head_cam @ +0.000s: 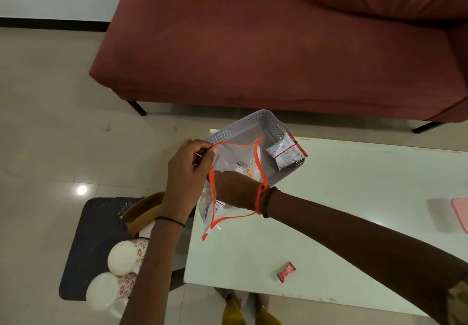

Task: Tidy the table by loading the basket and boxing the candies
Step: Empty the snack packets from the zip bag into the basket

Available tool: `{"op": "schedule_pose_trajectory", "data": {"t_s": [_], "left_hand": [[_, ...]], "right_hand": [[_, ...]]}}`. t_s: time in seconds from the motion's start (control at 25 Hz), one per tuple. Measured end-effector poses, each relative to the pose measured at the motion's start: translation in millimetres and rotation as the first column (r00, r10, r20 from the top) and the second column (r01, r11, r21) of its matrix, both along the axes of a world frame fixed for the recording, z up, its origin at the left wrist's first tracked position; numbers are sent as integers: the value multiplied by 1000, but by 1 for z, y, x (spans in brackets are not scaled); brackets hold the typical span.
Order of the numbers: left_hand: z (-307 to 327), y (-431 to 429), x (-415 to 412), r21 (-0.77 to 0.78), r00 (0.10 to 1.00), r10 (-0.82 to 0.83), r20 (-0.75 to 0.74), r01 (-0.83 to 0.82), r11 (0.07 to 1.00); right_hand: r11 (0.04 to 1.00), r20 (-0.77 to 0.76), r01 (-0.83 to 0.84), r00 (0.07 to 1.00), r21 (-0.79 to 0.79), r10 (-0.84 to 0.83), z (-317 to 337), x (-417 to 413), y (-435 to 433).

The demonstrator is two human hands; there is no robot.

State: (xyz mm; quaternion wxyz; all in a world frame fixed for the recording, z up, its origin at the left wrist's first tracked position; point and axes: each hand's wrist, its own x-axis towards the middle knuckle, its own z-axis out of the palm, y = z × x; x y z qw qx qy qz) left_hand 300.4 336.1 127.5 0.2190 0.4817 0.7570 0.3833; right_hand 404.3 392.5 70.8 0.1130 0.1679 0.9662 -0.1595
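A clear zip pouch (pixel 229 162) with an orange zipper edge hangs open above the table's left end. My left hand (pixel 188 170) pinches its rim at the top left and holds it up. My right hand (pixel 234 190) is pushed inside the pouch to the wrist; its fingers are hidden among small packets, so what it grips cannot be told. Behind the pouch stands a grey perforated basket (pixel 249 122) with red-and-white sachets (pixel 287 153) in its right side. One wrapped red candy (pixel 286 271) lies near the table's front edge.
The white table (pixel 354 198) has a pink box (pixel 461 213) at its right edge. A red sofa (pixel 278 46) stands beyond it. On the floor at left, a dark mat (pixel 96 238) carries two white floral jars (pixel 124 257) and a brown item.
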Motion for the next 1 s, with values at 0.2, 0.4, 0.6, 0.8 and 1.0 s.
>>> {"op": "schedule_pose_trajectory", "data": {"t_s": [0.2, 0.4, 0.6, 0.8, 1.0], "left_hand": [[7, 1, -12, -13, 998, 64, 2, -64, 998], [16, 5, -41, 26, 991, 130, 12, -130, 991], [18, 9, -63, 42, 979, 198, 37, -200, 979], [15, 17, -79, 41, 976, 212, 50, -214, 976], [1, 22, -96, 23, 977, 207, 45, -208, 978]], "right_hand": [[999, -80, 12, 997, -47, -15, 47, 10, 13], [904, -244, 330, 885, -271, -397, 105, 45, 36], [462, -330, 322, 389, -826, -860, 119, 88, 82], [194, -151, 570, 121, -798, -981, 15, 106, 152], [14, -5, 789, 14, -615, -1000, -93, 87, 194]]}}
